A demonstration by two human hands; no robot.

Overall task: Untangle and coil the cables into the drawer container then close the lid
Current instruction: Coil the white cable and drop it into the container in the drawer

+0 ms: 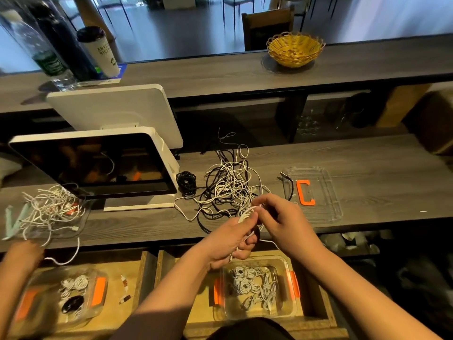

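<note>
We have a white cable (247, 214) between both hands just below the middle of the frame. Our left hand (232, 239) is clenched around a small bundle of its loops, and our right hand (282, 222) pinches the strand at the top of that bundle. It trails up into the tangle (228, 187) of white and black cables on the counter (367, 173) at centre.

The cable looks light, thin and limp, so we judge it will spring out of its coil unless gripped across all loops at once; it should slide free best if we pull near a plug end.

The clear container (257, 290) with orange clips sits in the drawer at lower centre, holding coiled white cables. Its lid (316, 192) lies on the counter at right.

At upper left, a white cup (100, 54) carries lettering too blurred to read.
</note>
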